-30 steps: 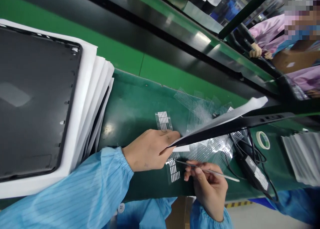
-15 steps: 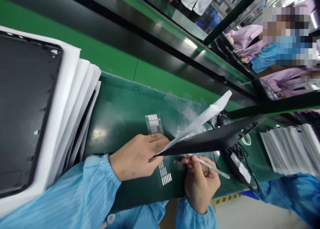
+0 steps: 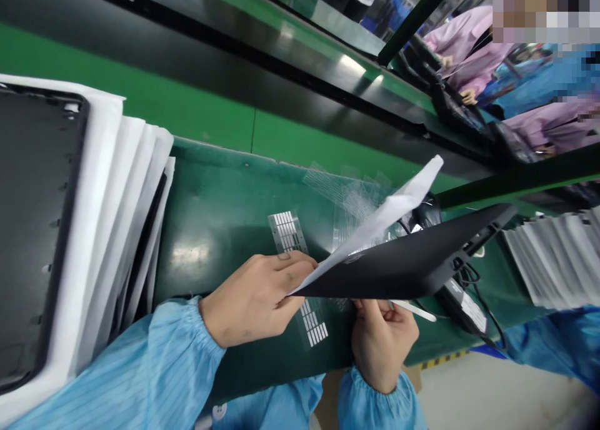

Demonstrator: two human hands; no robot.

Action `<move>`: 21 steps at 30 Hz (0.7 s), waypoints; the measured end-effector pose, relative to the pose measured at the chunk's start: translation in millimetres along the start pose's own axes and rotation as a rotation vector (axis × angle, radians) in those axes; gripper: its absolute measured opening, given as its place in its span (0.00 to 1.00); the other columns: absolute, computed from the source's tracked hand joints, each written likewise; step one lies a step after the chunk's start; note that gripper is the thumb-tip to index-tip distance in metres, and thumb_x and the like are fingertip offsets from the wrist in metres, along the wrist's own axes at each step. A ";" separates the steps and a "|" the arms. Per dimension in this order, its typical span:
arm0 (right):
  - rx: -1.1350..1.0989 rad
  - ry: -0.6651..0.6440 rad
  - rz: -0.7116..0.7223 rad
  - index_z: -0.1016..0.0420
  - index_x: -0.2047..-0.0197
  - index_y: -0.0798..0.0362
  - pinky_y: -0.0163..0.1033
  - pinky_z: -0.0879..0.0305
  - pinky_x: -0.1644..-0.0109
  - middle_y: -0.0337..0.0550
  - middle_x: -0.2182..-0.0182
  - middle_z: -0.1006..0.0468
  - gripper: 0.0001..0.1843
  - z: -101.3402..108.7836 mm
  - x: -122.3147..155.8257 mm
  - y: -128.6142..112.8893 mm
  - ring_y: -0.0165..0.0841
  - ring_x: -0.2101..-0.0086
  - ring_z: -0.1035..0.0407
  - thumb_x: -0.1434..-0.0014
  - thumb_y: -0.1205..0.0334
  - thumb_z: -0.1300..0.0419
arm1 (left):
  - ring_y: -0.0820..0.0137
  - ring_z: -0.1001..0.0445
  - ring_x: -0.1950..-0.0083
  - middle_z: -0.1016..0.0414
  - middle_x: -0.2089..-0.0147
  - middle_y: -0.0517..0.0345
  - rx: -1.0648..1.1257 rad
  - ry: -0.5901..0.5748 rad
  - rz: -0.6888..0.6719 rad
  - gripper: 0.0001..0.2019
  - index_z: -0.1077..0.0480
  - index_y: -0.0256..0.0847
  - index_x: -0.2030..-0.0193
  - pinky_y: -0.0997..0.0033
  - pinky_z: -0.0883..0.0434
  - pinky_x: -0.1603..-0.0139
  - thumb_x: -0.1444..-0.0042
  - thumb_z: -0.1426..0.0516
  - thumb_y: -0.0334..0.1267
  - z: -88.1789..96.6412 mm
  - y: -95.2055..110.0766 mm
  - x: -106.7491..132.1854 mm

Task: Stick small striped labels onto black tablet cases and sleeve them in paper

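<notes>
My left hand (image 3: 260, 299) is closed on the near corner of a black laptop cover (image 3: 398, 264), pinching it together with a white foam-like sheet (image 3: 375, 230). The cover is held tilted above the bench, and the sheet stands away from it at the far end. Below the cover, my right hand (image 3: 385, 345) is closed around a thin, flat white stick (image 3: 417, 310); its fingertips are partly hidden by the cover. Beneath my left hand lies a clear strip with rows of small silver-white stickers (image 3: 288, 227), its middle covered by the hand.
At left stands a stack of black covers (image 3: 32, 230) with white sheets (image 3: 126, 199) between them. Clear used liners (image 3: 349, 199) lie behind the held cover. A black power adapter (image 3: 462, 305) with cables and a row of grey-white sheets (image 3: 553, 255) are at right, near a co-worker's blue sleeve (image 3: 557, 342).
The cover and its sheet have turned slightly, showing more of the cover's black face. My right hand has shifted a little right and further under it, hiding more of the stick.
</notes>
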State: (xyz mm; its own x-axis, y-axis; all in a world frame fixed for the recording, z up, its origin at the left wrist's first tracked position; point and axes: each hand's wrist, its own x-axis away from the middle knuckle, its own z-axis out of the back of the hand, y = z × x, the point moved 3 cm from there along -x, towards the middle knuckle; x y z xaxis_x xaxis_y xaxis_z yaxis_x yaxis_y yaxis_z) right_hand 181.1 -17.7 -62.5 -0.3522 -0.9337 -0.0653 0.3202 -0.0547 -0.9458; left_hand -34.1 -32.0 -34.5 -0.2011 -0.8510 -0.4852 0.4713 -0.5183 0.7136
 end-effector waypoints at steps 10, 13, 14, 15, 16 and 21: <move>0.002 -0.030 0.014 0.28 0.68 0.57 0.36 0.31 0.74 0.41 0.79 0.23 0.15 -2.7 1.5 -5.5 0.35 0.77 0.26 0.52 0.56 0.31 | 0.74 0.25 0.57 0.25 0.59 0.62 -0.035 0.040 0.012 0.11 0.37 0.40 0.59 0.80 0.29 0.57 0.47 0.44 0.24 4.1 1.2 -0.3; -0.048 -0.022 0.047 0.29 0.68 0.56 0.36 0.30 0.74 0.43 0.75 0.21 0.14 -1.6 1.6 -5.4 0.34 0.78 0.26 0.51 0.56 0.31 | 0.74 0.25 0.58 0.25 0.60 0.61 -0.047 0.062 0.005 0.12 0.37 0.40 0.57 0.80 0.28 0.57 0.47 0.43 0.24 3.8 1.7 0.6; -0.065 -0.029 0.046 0.29 0.67 0.56 0.36 0.29 0.73 0.43 0.75 0.21 0.14 -1.3 1.4 -4.2 0.34 0.78 0.26 0.51 0.57 0.31 | 0.74 0.25 0.58 0.25 0.60 0.61 -0.042 0.061 -0.002 0.13 0.36 0.40 0.57 0.79 0.28 0.57 0.47 0.43 0.23 3.6 2.0 0.8; -0.077 -0.044 0.040 0.29 0.67 0.56 0.36 0.28 0.72 0.43 0.74 0.21 0.14 -1.1 1.2 -2.6 0.33 0.77 0.26 0.50 0.57 0.31 | 0.73 0.25 0.58 0.25 0.60 0.60 -0.033 0.053 -0.013 0.13 0.36 0.40 0.57 0.79 0.28 0.57 0.47 0.44 0.23 3.3 2.4 0.8; -0.084 -0.062 0.030 0.28 0.67 0.56 0.36 0.28 0.71 0.42 0.74 0.21 0.13 -1.0 1.0 -0.6 0.33 0.77 0.26 0.50 0.57 0.31 | 0.73 0.25 0.59 0.25 0.60 0.59 -0.027 0.048 -0.023 0.13 0.36 0.40 0.57 0.78 0.27 0.58 0.47 0.44 0.22 3.4 2.8 0.8; -0.159 -0.100 -0.019 0.28 0.66 0.57 0.37 0.27 0.68 0.44 0.69 0.22 0.11 2.7 1.9 10.3 0.34 0.74 0.25 0.48 0.61 0.32 | 0.69 0.24 0.58 0.24 0.61 0.58 0.027 0.036 0.021 0.11 0.33 0.41 0.57 0.72 0.26 0.58 0.45 0.47 0.23 4.8 4.2 -0.2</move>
State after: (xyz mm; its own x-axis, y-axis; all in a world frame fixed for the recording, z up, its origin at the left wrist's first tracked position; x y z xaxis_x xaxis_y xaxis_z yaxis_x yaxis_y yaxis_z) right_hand 186.2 -21.0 -71.5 -0.2647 -0.9641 -0.0225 0.1689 -0.0234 -0.9854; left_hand -36.1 -34.4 -29.0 -0.1597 -0.8584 -0.4874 0.4519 -0.5026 0.7370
